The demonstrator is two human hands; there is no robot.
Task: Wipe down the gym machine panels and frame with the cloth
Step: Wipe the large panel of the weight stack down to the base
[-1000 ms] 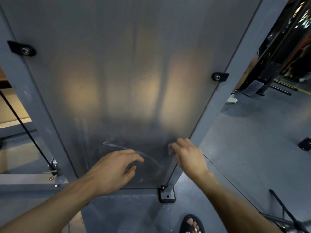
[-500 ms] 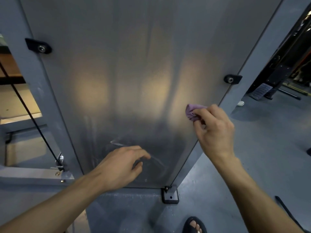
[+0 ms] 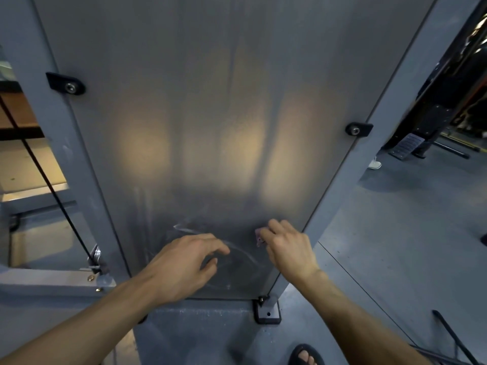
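The right hand point(image 3: 288, 247) is pinching a small purple cloth point(image 3: 259, 236), fingers curled tight around it, pressing it low on the grey panel point(image 3: 210, 114) near the right frame post point(image 3: 395, 122). The left hand point(image 3: 184, 262) is hovering just left of it, fingers loosely curled and slightly apart, holding nothing. Curved smear marks point(image 3: 237, 251) are showing between the two hands.

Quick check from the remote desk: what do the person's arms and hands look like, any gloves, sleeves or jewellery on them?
Both forearms are bare as far as the frame shows, with no sleeve in view. The left hand and the right hand wear no gloves. No watch, strap or bracelet shows at either wrist, and no ring can be made out on the visible fingers. Low in the picture, one foot wears a dark open-toed sandal.
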